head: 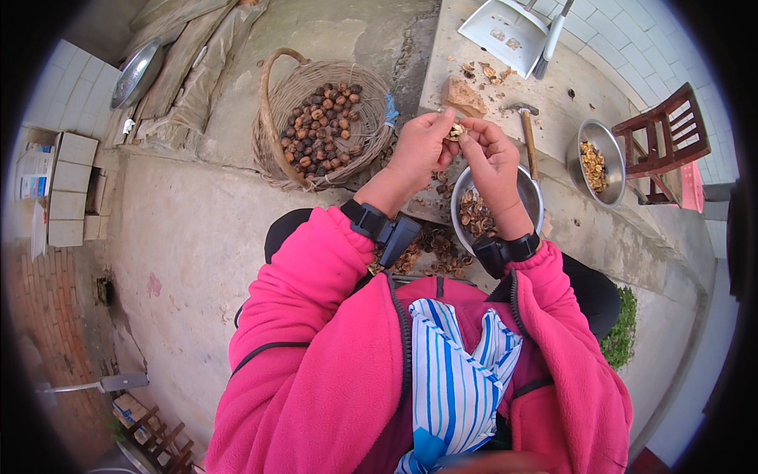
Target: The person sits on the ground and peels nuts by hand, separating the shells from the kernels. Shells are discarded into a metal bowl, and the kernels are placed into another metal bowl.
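Observation:
Between the fingertips of both hands is a piece of cracked walnut [455, 131], pale at its broken side. My left hand [423, 145] pinches it from the left, and my right hand [490, 151] grips it from the right. Under my right hand stands a metal bowl [538, 204] with walnut shells [474, 213] in it. To the left, a wicker basket [266, 133] with a tall handle holds many whole walnuts [323, 127]. A hammer [529, 136] with a wooden handle leans just right of my hands, near a piece of brick [463, 96] on the concrete ledge.
A second metal bowl [619, 151] with walnut kernels [592, 166] stands on the ledge at right, beside a small wooden chair [663, 133]. A white dustpan [503, 26] and a brush [555, 38] lie at the back. Broken shells [441, 249] litter the floor between my legs.

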A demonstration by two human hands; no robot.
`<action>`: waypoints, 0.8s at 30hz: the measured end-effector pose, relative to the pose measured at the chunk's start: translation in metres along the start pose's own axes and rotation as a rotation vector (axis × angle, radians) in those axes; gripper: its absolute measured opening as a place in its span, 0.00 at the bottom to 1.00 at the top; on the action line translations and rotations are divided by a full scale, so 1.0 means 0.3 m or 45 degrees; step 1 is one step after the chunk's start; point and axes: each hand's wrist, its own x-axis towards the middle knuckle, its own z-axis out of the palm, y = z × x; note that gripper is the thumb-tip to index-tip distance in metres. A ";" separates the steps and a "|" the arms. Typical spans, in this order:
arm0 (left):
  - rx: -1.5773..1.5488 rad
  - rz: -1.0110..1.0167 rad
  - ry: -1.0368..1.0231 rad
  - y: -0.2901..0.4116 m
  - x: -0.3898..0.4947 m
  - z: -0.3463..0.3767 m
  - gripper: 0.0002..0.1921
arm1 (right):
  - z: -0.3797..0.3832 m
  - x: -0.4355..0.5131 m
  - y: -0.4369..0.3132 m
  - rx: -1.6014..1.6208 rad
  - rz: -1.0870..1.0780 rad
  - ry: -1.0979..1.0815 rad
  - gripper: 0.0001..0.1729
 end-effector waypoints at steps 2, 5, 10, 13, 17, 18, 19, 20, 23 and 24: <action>-0.012 0.053 0.023 -0.005 -0.003 0.010 0.16 | 0.011 -0.002 -0.006 -0.035 0.003 -0.023 0.13; -0.057 0.102 0.028 -0.008 -0.002 0.022 0.15 | 0.025 0.002 -0.015 -0.008 -0.067 -0.051 0.12; -0.164 0.118 0.035 -0.011 0.000 0.029 0.14 | 0.056 0.023 -0.008 -0.221 -0.216 0.050 0.11; -0.342 0.029 -0.021 -0.010 0.008 0.018 0.14 | 0.051 0.032 -0.001 -0.327 -0.272 0.031 0.10; -0.445 -0.051 -0.049 -0.018 0.014 0.011 0.14 | 0.044 0.036 0.012 -0.483 -0.412 0.005 0.08; -0.457 -0.064 -0.030 -0.020 0.015 0.014 0.14 | 0.042 0.034 0.014 -0.576 -0.460 0.020 0.08; -0.467 -0.096 0.009 -0.021 0.015 0.019 0.14 | 0.042 0.034 0.018 -0.659 -0.501 0.030 0.08; -0.463 -0.086 0.020 -0.020 0.014 0.024 0.14 | 0.041 0.033 0.021 -0.743 -0.543 0.041 0.08; -0.455 -0.107 0.100 -0.012 0.008 0.044 0.13 | 0.042 0.031 0.031 -0.760 -0.567 0.062 0.09; -0.457 -0.108 0.114 -0.008 0.007 0.051 0.13 | 0.041 0.031 0.033 -0.763 -0.575 0.068 0.09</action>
